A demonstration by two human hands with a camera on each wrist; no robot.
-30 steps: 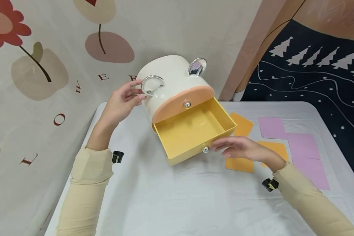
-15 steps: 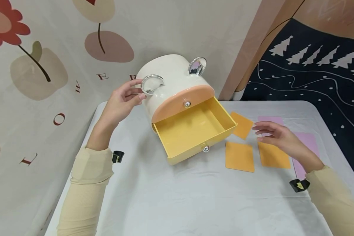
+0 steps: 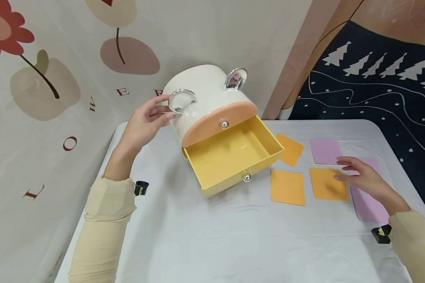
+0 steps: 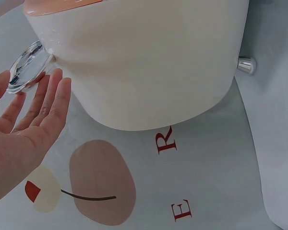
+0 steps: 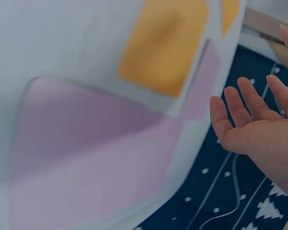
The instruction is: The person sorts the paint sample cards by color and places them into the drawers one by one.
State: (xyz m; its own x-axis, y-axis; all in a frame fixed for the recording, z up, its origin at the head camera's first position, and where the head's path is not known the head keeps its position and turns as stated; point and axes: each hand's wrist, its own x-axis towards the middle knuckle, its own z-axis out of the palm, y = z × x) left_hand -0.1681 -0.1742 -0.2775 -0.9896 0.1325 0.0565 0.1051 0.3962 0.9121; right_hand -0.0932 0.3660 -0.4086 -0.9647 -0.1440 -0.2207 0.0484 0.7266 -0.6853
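Note:
A white two-drawer storage box (image 3: 200,80) with chrome-rimmed ears stands at the back of the table. Its peach upper drawer (image 3: 209,133) is closed, while the yellow lower drawer (image 3: 212,192) is pulled far out, with nothing inside. My left hand (image 3: 144,125) holds the left ear (image 3: 182,101) between thumb and fingers; the left wrist view shows the same ear (image 4: 26,69) at the fingertips. My right hand (image 3: 366,179) holds nothing, fingers loosely extended above an orange card (image 3: 327,184) and a purple card (image 3: 368,204). Its palm side appears in the right wrist view.
Two more orange cards, one near the drawer (image 3: 289,149) and one in front (image 3: 287,188), lie to the right of the box. Another purple card (image 3: 325,150) lies behind them. A patterned wall (image 3: 127,98) rises directly behind the box. Dark printed cloth (image 3: 368,94) borders the table's right side.
My right hand has left the yellow drawer's front near its knob and moved right over the cards. The left hand, box and open drawer stay as they were.

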